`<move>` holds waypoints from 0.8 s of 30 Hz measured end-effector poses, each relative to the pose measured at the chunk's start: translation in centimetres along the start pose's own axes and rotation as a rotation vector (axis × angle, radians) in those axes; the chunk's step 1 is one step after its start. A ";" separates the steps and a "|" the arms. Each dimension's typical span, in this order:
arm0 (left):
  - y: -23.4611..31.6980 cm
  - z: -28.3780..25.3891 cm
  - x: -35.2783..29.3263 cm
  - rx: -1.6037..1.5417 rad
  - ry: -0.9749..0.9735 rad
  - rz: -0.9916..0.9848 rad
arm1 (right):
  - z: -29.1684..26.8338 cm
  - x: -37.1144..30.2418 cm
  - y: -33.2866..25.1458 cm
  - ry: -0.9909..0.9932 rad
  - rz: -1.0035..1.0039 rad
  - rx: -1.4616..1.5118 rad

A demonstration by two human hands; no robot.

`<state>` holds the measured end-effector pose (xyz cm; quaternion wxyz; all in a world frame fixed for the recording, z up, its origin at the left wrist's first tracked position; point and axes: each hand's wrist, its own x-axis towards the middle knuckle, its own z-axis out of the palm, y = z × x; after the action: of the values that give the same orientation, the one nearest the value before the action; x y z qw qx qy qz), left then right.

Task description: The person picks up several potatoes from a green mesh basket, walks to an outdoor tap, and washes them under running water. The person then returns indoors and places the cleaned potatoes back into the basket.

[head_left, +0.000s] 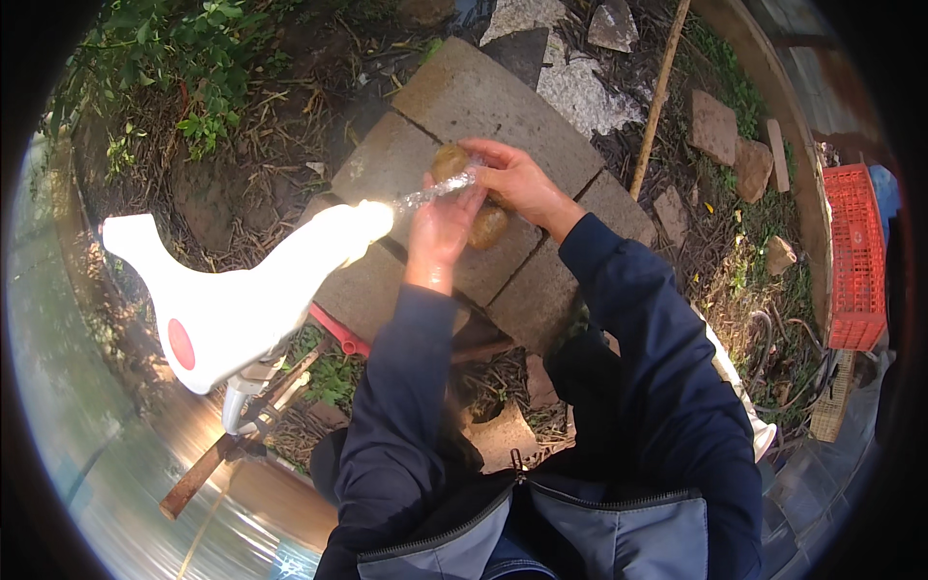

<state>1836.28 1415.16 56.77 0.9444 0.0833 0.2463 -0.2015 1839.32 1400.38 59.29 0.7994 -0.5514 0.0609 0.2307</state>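
Two hands worked foil around a potato, centre of frame.
The left hand (440, 232) and right hand (512, 179) both gripped the foil strip (435, 193) against the brown potato (448, 160), above the paving slabs (483, 97).

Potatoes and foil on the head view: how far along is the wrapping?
Nothing looks finished: both potatoes show bare brown skin. In hand: the left hand and right hand stretch a strip of foil across the upper potato. Left: the lower potato, lying unwrapped on the concrete pavers.
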 end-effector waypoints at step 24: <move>4.1 -6.2 -1.1 1.940 0.215 0.236 | -1.4 2.0 3.1 0.097 -0.047 -1.314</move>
<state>1834.41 1420.82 52.22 0.4528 0.8646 0.0485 -0.2121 1839.94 1400.65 55.38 0.2978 -0.9355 -0.0689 0.1771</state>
